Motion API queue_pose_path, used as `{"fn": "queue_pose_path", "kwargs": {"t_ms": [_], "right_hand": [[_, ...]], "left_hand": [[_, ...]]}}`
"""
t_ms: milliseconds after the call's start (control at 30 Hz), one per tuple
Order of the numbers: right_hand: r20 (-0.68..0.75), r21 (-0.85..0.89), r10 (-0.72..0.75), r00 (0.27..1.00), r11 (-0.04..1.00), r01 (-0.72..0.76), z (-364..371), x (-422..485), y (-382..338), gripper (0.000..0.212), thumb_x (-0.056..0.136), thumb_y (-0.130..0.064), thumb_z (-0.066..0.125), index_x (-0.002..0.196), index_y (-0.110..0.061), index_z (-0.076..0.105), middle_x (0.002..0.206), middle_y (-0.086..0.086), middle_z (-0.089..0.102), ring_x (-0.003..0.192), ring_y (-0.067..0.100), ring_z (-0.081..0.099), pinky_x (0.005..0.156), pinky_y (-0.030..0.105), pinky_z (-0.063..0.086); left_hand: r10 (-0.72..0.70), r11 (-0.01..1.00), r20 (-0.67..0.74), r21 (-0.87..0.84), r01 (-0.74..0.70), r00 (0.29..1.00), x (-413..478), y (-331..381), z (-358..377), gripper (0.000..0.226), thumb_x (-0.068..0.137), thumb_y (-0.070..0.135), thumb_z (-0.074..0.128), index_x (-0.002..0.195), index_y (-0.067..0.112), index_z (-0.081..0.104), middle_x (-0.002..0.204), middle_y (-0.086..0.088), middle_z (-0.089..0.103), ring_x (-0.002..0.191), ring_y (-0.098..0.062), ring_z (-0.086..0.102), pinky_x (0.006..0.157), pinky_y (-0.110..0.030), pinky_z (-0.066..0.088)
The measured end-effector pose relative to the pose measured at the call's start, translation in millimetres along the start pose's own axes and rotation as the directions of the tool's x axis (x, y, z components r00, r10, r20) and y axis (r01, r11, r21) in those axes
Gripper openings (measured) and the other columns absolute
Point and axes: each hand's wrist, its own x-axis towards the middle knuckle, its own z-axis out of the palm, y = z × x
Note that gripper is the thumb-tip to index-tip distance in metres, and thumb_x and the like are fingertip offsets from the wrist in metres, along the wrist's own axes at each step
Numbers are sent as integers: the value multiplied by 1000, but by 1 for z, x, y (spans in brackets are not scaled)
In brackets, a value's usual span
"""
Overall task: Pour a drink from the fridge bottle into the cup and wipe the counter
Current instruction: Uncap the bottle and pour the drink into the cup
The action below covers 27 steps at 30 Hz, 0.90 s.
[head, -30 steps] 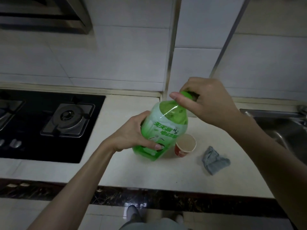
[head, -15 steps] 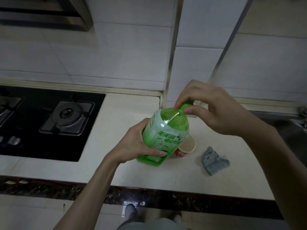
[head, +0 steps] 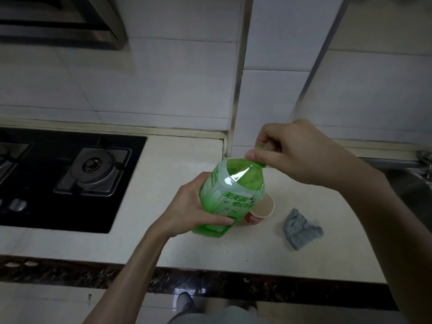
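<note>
Above the counter [head: 163, 242], your left hand [head: 187, 206] wraps the bottle [head: 230, 197]. Your right hand [head: 301, 150] pinches its cap [head: 260, 148] between thumb and curled fingers.

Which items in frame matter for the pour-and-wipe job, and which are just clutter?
Job: green bottle, cap, paper cup, grey cloth, counter, left hand, right hand.
Clutter: gas hob, sink, range hood.

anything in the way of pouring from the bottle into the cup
Yes: the green cap sits on the bottle, pinched by the right hand. The cup beside it stands open, nothing visible over it.
</note>
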Motion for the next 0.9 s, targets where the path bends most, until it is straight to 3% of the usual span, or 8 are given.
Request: {"fn": "queue_pose_path", "kwargs": {"t_ms": [100,267,433,567,667,733,800,900], "right_hand": [[67,105,-105,992,990,98,-4,-4,7,19,84,-37,68,97,-25,64,82,-6,63,75,11,59,69,34,50],[127,141,-156,980,980,138,-8,-4,14,30,82,-20,74,109,-29,64,108,-15,62,95,4,59,82,30,54],[1,110,80,997,991,-80,-6,-3,9,63,75,-71,46,119,-28,60,101,-11,64,84,3,61,72,28,52],[-56,-27,88,995,996,-89,-4,1,13,52,84,-65,45,91,-19,69,66,-7,62,62,4,57,59,29,46],[54,33,29,998,999,-31,-11,-1,16,23,84,-45,64,99,-28,68,80,-13,66,73,-2,61,65,22,48],[133,89,-25,991,996,13,-14,-2,18,36,83,-36,69,117,-34,60,103,-17,63,89,-3,60,72,20,49],[139,125,7,990,992,-25,-13,-2,17,56,78,-52,64,130,-36,50,118,-18,57,97,0,59,80,25,53],[54,55,117,992,991,-120,-7,1,14,70,73,-74,45,125,-28,56,104,-13,63,84,2,61,76,29,52]], "left_hand": [[3,1000,2,8,-3,1000,0,-1,0,82,53,24,95,123,28,54,109,11,68,104,-7,66,85,-37,59],[-8,1000,6,4,8,1000,3,-3,3,80,53,22,95,122,29,55,108,10,68,103,-6,66,84,-36,59],[-11,1000,-6,-21,11,1000,6,-6,7,81,53,22,96,122,27,55,109,9,68,104,-9,66,85,-38,59],[-4,1000,-3,-5,4,1000,9,-4,8,82,52,25,96,123,28,55,110,9,68,104,-8,66,85,-36,59],[-5,1000,2,-3,5,1000,9,-5,7,81,53,23,96,123,28,55,110,10,68,104,-7,66,85,-36,59],[-13,1000,-1,-11,13,1000,8,-7,8,80,54,21,96,122,27,56,109,10,68,104,-7,66,86,-36,59],[-16,1000,-2,-12,16,1000,8,-8,8,80,53,22,96,122,27,55,109,11,68,104,-8,66,86,-36,59],[-13,1000,5,-8,13,1000,10,-9,9,81,53,24,96,123,28,55,110,9,68,105,-9,66,86,-38,59]]}}
